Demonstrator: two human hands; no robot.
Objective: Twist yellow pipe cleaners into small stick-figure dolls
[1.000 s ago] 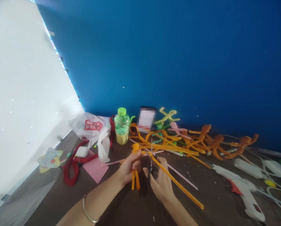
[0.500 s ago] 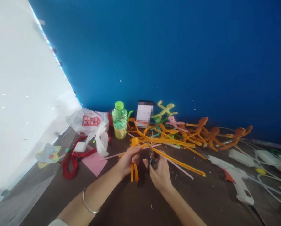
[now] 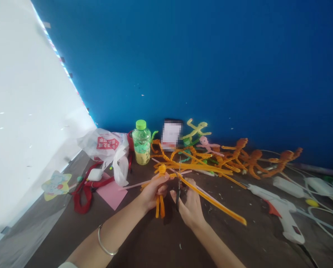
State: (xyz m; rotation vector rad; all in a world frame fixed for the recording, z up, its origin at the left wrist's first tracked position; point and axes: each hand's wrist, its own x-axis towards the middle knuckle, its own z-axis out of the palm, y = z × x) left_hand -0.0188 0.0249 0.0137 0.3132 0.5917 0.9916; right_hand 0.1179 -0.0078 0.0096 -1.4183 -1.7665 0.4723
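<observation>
My left hand (image 3: 154, 193) is closed on a bundle of bent orange pipe cleaners (image 3: 162, 169). A rounded loop shows above its fingers, and several short ends hang below. My right hand (image 3: 191, 206) grips a pair of scissors (image 3: 178, 191) with dark handles, fingers wrapped round them and blades pointing away from me. The blades stand slightly apart, close to the bundle. A long orange pipe cleaner strand (image 3: 216, 199) stretches from beside the blades toward the lower right, passing over my right hand. Whether it is still joined to the bundle I cannot tell.
Loose orange pipe cleaners (image 3: 202, 167) lie behind the hands, with orange pipe cleaner figures (image 3: 255, 159) further right. A bottle (image 3: 142, 147), a plastic bag (image 3: 103, 143) and pink paper (image 3: 112, 195) stand or lie left. A glue gun (image 3: 280, 214) and cables lie right.
The long orange strand's far end has swung downward. My left hand and its bundle have shifted very slightly right; the scissors stay in nearly the same place.
</observation>
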